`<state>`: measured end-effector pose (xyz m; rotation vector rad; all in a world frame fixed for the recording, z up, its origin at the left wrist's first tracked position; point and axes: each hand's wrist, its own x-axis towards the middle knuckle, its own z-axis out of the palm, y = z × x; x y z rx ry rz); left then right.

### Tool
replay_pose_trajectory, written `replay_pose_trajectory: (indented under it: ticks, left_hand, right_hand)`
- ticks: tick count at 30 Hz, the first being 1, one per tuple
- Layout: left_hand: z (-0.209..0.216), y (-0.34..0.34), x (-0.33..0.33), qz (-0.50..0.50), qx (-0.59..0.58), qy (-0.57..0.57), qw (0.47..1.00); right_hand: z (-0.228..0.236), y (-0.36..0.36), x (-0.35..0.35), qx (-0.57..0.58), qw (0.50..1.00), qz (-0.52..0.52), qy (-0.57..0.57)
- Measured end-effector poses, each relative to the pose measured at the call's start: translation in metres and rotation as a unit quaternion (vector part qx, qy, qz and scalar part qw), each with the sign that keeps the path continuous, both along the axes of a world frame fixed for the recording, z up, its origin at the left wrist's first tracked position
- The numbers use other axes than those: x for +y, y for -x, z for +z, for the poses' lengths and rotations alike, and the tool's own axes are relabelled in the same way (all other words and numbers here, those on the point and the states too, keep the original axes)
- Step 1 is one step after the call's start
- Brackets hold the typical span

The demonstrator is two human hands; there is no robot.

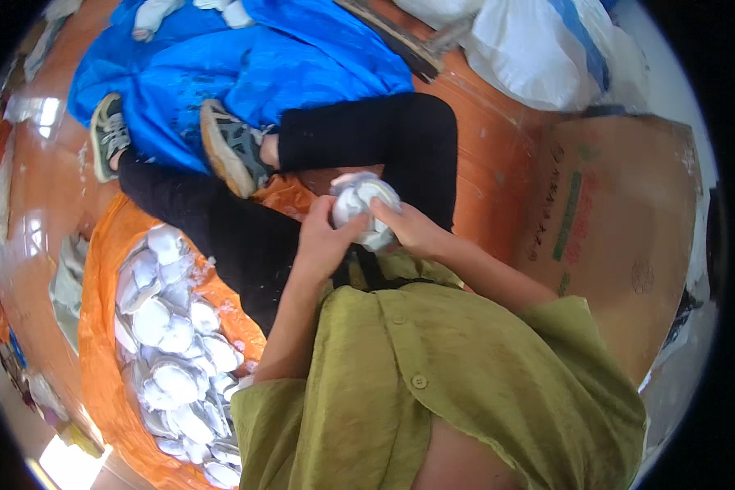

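Observation:
A bundle of white, rounded, padded pieces is held between my two hands, above my lap. My left hand grips its left side, with the thumb laid across the front. On the right side, my right hand has its thumb pressed on top of the bundle. The undersides of my fingers are hidden behind it. Beside my left leg, an orange sack lies spread wide, holding a heap of similar white oval pieces. Their exact kind cannot be made out.
Past my shoes lies a crumpled blue tarp with a few white pieces at its far edge. A wooden piece and bulging white sacks are at the far right. Flat cardboard covers the right side.

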<state>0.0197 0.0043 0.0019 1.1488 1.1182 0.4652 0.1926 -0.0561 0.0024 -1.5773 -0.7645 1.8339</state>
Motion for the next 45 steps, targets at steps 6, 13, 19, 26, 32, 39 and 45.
replay_pose_trajectory:
  ticks: [6, 13, 19, 26, 32, 39, 45]
  left_hand:
    - [-0.037, -0.002, -0.018, 0.062, -0.060, 0.084, 0.993]
    - [-0.023, 0.008, -0.013, 0.036, -0.049, 0.075, 0.995]
    - [-0.022, 0.013, -0.007, 0.043, -0.052, 0.051, 0.996]
    - [-0.043, 0.000, -0.016, 0.122, 0.064, -0.104, 0.985]
    - [-0.057, -0.005, -0.018, 0.194, 0.103, -0.216, 0.951]
    - [-0.086, -0.006, -0.014, 0.219, 0.135, -0.228, 0.939]
    - [-0.064, 0.017, -0.004, 0.215, 0.091, -0.238, 0.943]
  right_hand:
    - [-0.009, -0.002, -0.005, -0.159, 0.981, 0.106, -0.036]
    - [-0.025, -0.006, 0.001, -0.137, 0.987, 0.066, -0.044]
    - [-0.004, 0.000, 0.015, -0.105, 0.992, 0.064, -0.016]
    - [0.012, 0.013, 0.026, -0.350, 0.903, 0.228, -0.097]
    - [0.022, 0.031, 0.028, -0.445, 0.827, 0.318, -0.125]
    - [0.016, 0.054, 0.023, -0.482, 0.757, 0.420, -0.137]
    - [0.025, 0.062, 0.026, -0.504, 0.777, 0.330, -0.184]
